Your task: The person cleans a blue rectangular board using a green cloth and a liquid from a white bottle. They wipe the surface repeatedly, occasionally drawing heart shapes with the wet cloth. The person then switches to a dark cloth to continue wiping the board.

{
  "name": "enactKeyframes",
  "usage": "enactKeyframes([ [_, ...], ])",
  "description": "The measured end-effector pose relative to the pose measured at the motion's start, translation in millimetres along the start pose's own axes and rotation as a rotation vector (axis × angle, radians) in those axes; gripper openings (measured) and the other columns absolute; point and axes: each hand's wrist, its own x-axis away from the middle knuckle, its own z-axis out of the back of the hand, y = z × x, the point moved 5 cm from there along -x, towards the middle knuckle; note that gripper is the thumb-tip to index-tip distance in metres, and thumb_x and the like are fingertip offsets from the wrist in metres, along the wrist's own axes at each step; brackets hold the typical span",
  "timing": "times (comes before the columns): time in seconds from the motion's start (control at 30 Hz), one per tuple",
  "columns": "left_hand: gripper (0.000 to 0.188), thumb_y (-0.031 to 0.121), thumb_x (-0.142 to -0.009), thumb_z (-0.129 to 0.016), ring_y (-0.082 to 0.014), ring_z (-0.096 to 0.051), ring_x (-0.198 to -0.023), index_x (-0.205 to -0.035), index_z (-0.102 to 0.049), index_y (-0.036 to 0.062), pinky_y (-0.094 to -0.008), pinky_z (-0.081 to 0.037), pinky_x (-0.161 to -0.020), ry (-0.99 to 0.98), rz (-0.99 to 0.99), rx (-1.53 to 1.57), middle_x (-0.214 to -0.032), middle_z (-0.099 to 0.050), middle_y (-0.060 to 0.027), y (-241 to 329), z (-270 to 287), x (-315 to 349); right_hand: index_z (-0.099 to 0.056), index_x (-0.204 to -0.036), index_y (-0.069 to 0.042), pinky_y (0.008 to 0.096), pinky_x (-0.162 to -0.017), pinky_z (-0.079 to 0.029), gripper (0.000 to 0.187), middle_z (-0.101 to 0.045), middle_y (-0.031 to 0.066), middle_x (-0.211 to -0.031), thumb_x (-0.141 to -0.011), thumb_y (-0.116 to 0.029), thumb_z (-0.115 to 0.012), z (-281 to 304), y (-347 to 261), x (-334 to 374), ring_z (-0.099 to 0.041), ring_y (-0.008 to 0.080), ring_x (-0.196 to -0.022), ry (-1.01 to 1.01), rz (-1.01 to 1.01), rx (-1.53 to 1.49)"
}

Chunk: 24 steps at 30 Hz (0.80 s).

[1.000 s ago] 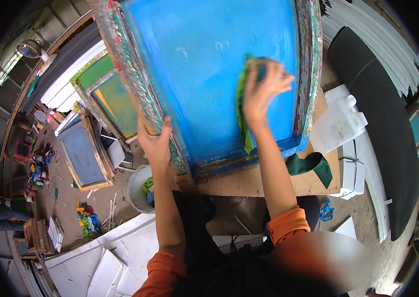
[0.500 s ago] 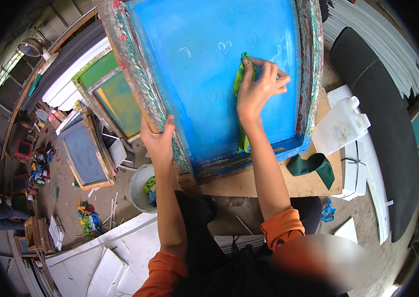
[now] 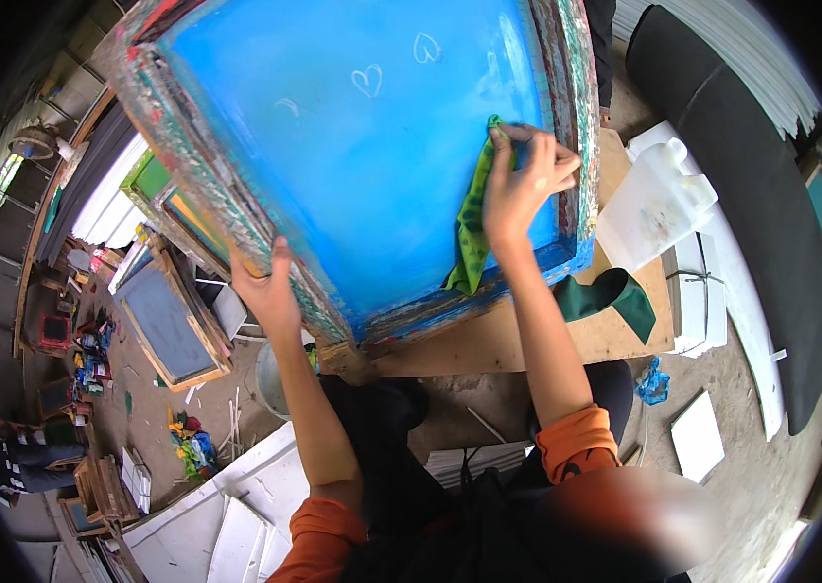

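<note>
Here, light-green cloth (image 3: 473, 222) in the right hand (image 3: 524, 189), mostly leftward of it.

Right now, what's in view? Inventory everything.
Large frame: 1, blue-faced, centre
Cloth: 1, bright green, over large frame
Board: 1, tan, centre
Strip: 1, dark green, on board
Jug: 1, translucent white, right
Sheet: 1, black, far right
Panels: several, white, floor
Plastic: 1, blue, right floor
Bucket: 1, grey, left
Grey-panelled frame: 1, grey, left
Fan: 1, brownish, upper left
Scraps: uncounted, multicoloured, left floor
Sleeves: 2, orange, bottom
Left grip: 1, bare, on large frame
Right grip: 1, bare, on cloth
</note>
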Motion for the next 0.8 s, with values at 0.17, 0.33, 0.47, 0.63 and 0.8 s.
enactKeyframes([
  [0.17,0.048,0.013,-0.082,-0.066,-0.0167,-0.053,-0.093,-0.120,-0.046,-0.0084,-0.0301,-0.042,-0.085,-0.025,0.053,0.003,-0.108,-0.056,-0.0130,-2.6,2.2,-1.3,-0.060,-0.084,-0.015,0.0501,-0.084,-0.027,0.014,-0.059,0.0022,-0.094,-0.074,-0.005,-0.064,-11.5,-44.8,60.7,-0.044,0.0293,-0.095,-0.296,0.179,-0.101],
  [0.33,0.047,0.013,-0.082,-0.067,-0.0168,-0.053,-0.095,-0.119,-0.047,-0.0086,-0.0296,-0.041,-0.086,-0.009,0.046,-0.014,-0.107,-0.057,-0.0118,-4.3,-0.9,-0.9,-0.059,-0.083,-0.014,0.0453,-0.080,-0.026,0.013,-0.057,0.0007,-0.092,-0.074,-0.006,-0.064,-16.2,-46.5,31.7,-0.045,0.0263,-0.093,-0.238,0.247,-0.091],
  [0.47,0.048,0.015,-0.081,-0.067,-0.0176,-0.053,-0.095,-0.119,-0.047,-0.0087,-0.0300,-0.040,-0.086,-0.015,0.051,-0.002,-0.107,-0.058,-0.0121,-6.9,-0.1,-4.2,-0.057,-0.081,-0.014,0.0450,-0.081,-0.027,0.012,-0.054,-0.0010,-0.088,-0.073,-0.010,-0.065,-7.2,-40.9,52.7,-0.046,0.0238,-0.090,-0.303,0.336,-0.075],
  [0.63,0.045,0.015,-0.082,-0.066,-0.0168,-0.053,-0.092,-0.116,-0.049,-0.0076,-0.0299,-0.041,-0.084,-0.032,0.061,-0.008,-0.103,-0.058,-0.0108,-1.9,-3.9,-1.0,-0.058,-0.083,-0.015,0.0438,-0.082,-0.027,0.014,-0.053,-0.0016,-0.088,-0.072,-0.010,-0.066,-7.6,-43.6,65.2,-0.046,0.0230,-0.090,-0.335,0.343,-0.082],
  [0.8,0.039,0.011,-0.082,-0.065,-0.0149,-0.053,-0.087,-0.114,-0.050,-0.0057,-0.0279,-0.042,-0.079,-0.018,0.042,0.007,-0.099,-0.059,-0.0088,-1.7,-0.6,-1.8,-0.063,-0.084,-0.016,0.0406,-0.081,-0.026,0.018,-0.056,-0.0025,-0.090,-0.070,-0.007,-0.069,-22.5,-63.3,53.5,-0.044,0.0244,-0.093,-0.291,0.289,-0.156],
])
